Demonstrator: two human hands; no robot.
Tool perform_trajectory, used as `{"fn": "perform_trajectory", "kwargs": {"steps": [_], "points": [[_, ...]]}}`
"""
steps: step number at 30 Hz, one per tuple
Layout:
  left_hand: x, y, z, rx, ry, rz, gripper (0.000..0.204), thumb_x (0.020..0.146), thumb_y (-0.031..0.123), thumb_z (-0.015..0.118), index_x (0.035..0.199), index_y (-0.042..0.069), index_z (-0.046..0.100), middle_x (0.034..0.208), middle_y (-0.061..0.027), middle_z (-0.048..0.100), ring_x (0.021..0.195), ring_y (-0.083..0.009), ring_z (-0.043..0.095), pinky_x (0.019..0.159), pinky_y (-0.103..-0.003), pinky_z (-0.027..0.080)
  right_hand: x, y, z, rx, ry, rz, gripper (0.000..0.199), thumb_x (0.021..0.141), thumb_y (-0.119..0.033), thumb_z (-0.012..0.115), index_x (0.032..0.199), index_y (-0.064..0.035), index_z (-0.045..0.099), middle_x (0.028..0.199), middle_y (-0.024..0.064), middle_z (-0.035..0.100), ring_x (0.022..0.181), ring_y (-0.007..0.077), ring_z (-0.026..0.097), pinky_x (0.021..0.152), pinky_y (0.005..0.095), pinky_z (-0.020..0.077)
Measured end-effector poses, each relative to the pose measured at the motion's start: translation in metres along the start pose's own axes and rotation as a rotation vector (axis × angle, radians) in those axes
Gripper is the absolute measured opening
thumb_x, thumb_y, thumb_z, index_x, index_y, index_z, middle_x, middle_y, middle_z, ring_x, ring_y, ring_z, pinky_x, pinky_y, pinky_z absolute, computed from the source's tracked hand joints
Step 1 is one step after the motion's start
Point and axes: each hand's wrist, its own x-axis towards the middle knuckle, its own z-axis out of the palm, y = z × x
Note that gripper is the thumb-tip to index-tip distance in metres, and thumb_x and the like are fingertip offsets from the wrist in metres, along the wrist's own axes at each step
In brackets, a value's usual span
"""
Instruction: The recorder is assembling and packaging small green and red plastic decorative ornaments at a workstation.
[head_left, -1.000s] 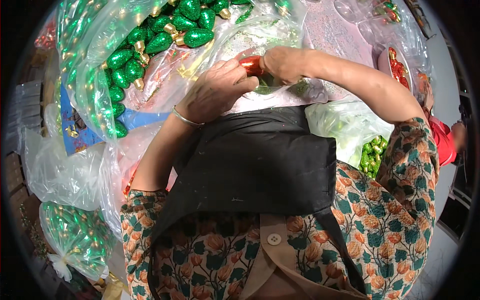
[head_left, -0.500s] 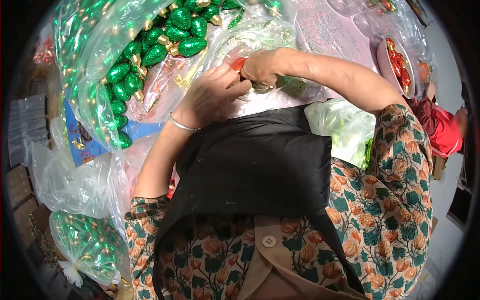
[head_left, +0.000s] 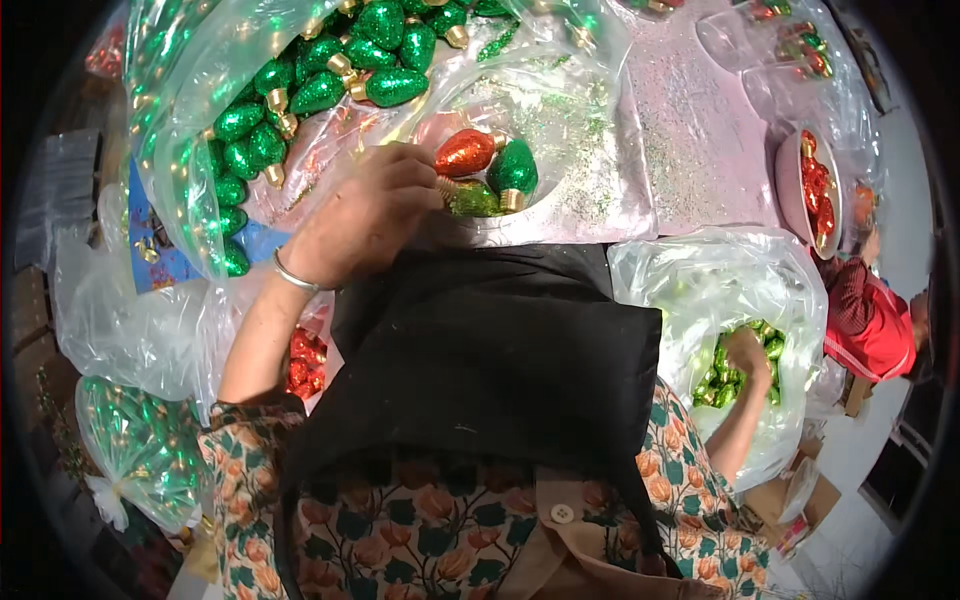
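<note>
Presently, the left hand (head_left: 362, 215) is above the near edge of the pale pink, glitter-strewn work surface (head_left: 690, 120). Its forearm rises from the lower left, a silver-coloured metal bangle (head_left: 296, 272) at the wrist; back of hand faces up, knuckles bent, fingers curled and directed right. Fingertips lie next to a group of three bulb-shaped ornaments on clear plastic: a red glittered one (head_left: 465, 152), a dark green glittered one (head_left: 514, 168) with its gold cap toward the wearer, and a light green shiny one (head_left: 476, 198) below the red. Contact between left fingertips and the group: partly hidden; cannot tell whether anything is gripped. Right hand (head_left: 748, 355) is well apart, lowered into a translucent plastic bag (head_left: 660, 270) at the wearer's right. That forearm slants up and slightly right from the flower-patterned sleeve (head_left: 690, 480); wrist bent, fingers turned down among the small, shiny light green ornaments (head_left: 715, 385) in the bag. Right fingertips are obscured, so grasp cannot be determined. Beyond the left hand, a heap of dark green glittered ornaments with gold caps (head_left: 320, 90); at far right, a white oval bowl (head_left: 790, 185) holding red ornaments (head_left: 818, 195).
</note>
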Motion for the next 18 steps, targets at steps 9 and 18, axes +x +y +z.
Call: {"fn": "perform_trajectory", "kwargs": {"steps": [9,18], "points": [[-0.005,0.011,-0.004,0.111,0.087,-0.115,0.020,0.070,-0.007,0.056,0.088,-0.001,0.061,0.105,-0.0162,0.059,0.106,-0.0340,0.055,0.089,-0.040,0.045,-0.021,-0.034,0.105,1.785,-0.156,0.062,0.032,0.082,-0.015,0.055,0.111,-0.0019,0.054,0.100,0.0053,0.062,0.082,0.0193,0.061,0.070,0.0360,0.0492],[-0.234,0.007,-0.013,0.319,1.011,-1.019,0.016,0.089,0.008,0.059,0.101,-0.003,0.062,0.091,-0.0076,0.064,0.084,-0.0135,0.059,0.077,-0.027,0.047,0.048,0.057,0.107,1.519,-0.287,-0.347,0.017,0.074,-0.016,0.062,0.086,-0.0036,0.064,0.083,0.0046,0.064,0.069,0.0163,0.059,0.062,0.0339,0.0468]]}}
